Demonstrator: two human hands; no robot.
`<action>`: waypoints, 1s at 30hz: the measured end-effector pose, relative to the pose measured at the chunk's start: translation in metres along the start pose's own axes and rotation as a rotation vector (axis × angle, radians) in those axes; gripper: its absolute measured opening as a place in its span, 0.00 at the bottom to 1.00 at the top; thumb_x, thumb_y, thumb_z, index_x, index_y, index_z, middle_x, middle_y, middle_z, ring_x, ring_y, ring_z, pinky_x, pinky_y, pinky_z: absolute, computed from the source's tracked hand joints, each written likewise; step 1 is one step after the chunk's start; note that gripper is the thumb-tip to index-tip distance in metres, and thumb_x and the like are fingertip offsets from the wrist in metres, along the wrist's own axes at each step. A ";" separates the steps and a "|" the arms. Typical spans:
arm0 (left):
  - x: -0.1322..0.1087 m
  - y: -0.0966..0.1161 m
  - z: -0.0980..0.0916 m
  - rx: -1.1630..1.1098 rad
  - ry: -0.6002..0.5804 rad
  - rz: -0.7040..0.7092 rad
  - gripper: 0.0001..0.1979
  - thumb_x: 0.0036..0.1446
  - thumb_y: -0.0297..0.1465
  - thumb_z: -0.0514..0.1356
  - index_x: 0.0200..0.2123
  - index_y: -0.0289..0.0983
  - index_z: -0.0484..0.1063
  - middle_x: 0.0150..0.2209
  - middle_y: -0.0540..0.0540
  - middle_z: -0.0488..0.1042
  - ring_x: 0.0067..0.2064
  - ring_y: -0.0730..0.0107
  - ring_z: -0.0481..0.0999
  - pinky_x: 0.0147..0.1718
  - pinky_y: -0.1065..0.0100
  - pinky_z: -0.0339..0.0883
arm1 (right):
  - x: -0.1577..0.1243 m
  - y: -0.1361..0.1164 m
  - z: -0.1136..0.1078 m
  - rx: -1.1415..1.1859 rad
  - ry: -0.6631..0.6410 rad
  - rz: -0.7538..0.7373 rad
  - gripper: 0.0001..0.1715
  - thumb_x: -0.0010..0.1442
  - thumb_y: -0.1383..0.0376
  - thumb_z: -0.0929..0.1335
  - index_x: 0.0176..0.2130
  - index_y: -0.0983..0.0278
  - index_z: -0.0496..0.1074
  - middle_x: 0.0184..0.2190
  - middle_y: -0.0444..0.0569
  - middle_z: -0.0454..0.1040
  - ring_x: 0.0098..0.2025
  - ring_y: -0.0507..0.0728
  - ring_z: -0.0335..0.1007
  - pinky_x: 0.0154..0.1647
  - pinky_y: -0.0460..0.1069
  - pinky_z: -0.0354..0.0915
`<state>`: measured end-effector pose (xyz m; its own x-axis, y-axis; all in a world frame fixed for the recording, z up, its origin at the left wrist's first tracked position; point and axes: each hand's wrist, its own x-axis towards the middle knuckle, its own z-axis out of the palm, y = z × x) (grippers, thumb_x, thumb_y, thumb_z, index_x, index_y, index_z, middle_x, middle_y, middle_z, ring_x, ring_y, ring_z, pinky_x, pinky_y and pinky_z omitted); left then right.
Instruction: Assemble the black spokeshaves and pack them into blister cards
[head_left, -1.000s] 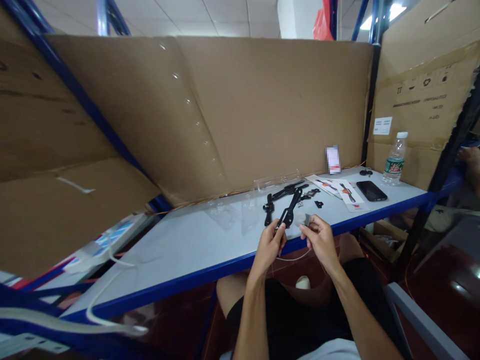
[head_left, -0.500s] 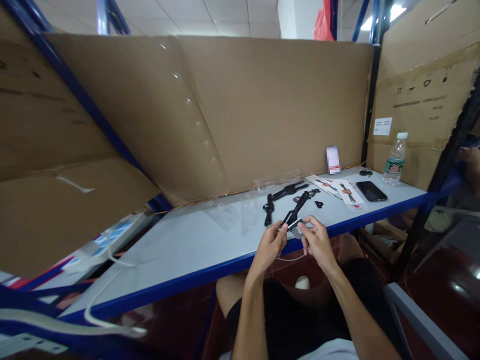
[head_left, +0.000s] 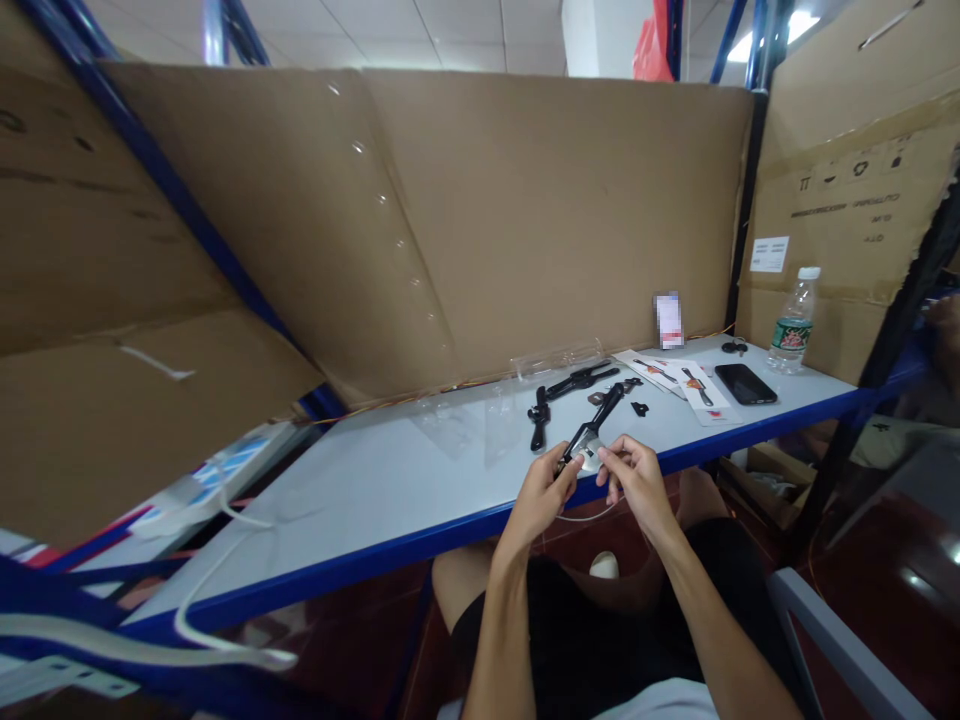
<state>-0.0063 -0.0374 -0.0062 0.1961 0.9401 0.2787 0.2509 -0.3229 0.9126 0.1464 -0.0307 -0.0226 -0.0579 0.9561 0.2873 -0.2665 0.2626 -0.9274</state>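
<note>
My left hand (head_left: 541,490) is closed on one handle of a black spokeshave (head_left: 609,402), whose other handle points up and away over the table. Against the tool's middle lies a flat silvery blade (head_left: 589,455). My right hand (head_left: 634,474) pinches the blade's right side with thumb and fingers, and my left thumb also touches it. Just beyond lie a second black spokeshave (head_left: 538,420) and a third dark one (head_left: 582,380). A small black part (head_left: 639,409) and some small metal pieces (head_left: 596,398) rest near the held tool's far end.
Printed cards (head_left: 703,392), a black phone (head_left: 745,384), keys (head_left: 734,347) and a water bottle (head_left: 793,325) stand or lie at the right. Another phone (head_left: 668,320) leans on the cardboard back wall (head_left: 525,220). Clear plastic packaging (head_left: 559,360) lies behind the tools.
The silvery blade has turned from tilted to face-up against the spokeshave's middle. My left thumb has shifted onto it. The view has moved slightly.
</note>
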 end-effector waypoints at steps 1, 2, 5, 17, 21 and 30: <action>0.000 0.000 0.000 0.013 -0.011 0.001 0.18 0.62 0.47 0.58 0.30 0.39 0.62 0.17 0.58 0.59 0.17 0.79 0.55 0.17 0.74 0.49 | 0.000 0.000 0.000 -0.027 0.011 -0.017 0.21 0.57 0.50 0.72 0.28 0.61 0.64 0.18 0.41 0.73 0.12 0.47 0.59 0.13 0.43 0.56; 0.000 -0.001 -0.001 0.022 -0.021 0.000 0.18 0.62 0.46 0.59 0.29 0.39 0.62 0.17 0.58 0.58 0.17 0.79 0.55 0.18 0.74 0.49 | -0.001 0.001 0.000 -0.051 0.026 -0.035 0.21 0.57 0.50 0.71 0.28 0.61 0.63 0.18 0.41 0.72 0.12 0.47 0.58 0.13 0.43 0.55; 0.001 -0.002 -0.002 0.031 -0.042 -0.014 0.18 0.60 0.46 0.61 0.30 0.38 0.66 0.17 0.58 0.57 0.18 0.78 0.54 0.18 0.73 0.47 | -0.004 0.003 0.003 -0.120 0.078 -0.091 0.21 0.60 0.50 0.70 0.28 0.61 0.63 0.17 0.40 0.70 0.12 0.47 0.57 0.13 0.43 0.52; 0.002 -0.002 0.000 0.097 -0.043 -0.020 0.22 0.59 0.49 0.59 0.26 0.36 0.67 0.17 0.56 0.57 0.20 0.77 0.54 0.20 0.72 0.47 | -0.001 0.010 0.001 -0.204 -0.011 -0.133 0.22 0.66 0.48 0.64 0.29 0.60 0.61 0.21 0.41 0.72 0.13 0.48 0.61 0.14 0.43 0.53; 0.001 0.000 -0.003 0.087 -0.067 -0.032 0.23 0.60 0.50 0.57 0.25 0.36 0.66 0.16 0.56 0.58 0.19 0.77 0.54 0.20 0.71 0.49 | -0.003 0.008 0.004 -0.216 -0.016 -0.143 0.22 0.67 0.50 0.63 0.28 0.60 0.59 0.20 0.41 0.72 0.14 0.49 0.63 0.16 0.43 0.55; 0.002 0.003 -0.006 0.006 -0.152 -0.049 0.23 0.59 0.51 0.57 0.25 0.37 0.66 0.17 0.56 0.59 0.19 0.77 0.55 0.20 0.71 0.50 | -0.005 0.011 0.009 -0.236 0.026 -0.146 0.21 0.68 0.51 0.63 0.28 0.60 0.60 0.19 0.40 0.69 0.14 0.48 0.62 0.16 0.43 0.55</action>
<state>-0.0108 -0.0354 -0.0010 0.3245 0.9277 0.1847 0.2698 -0.2779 0.9219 0.1354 -0.0339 -0.0325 -0.0095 0.9080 0.4188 -0.0385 0.4181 -0.9076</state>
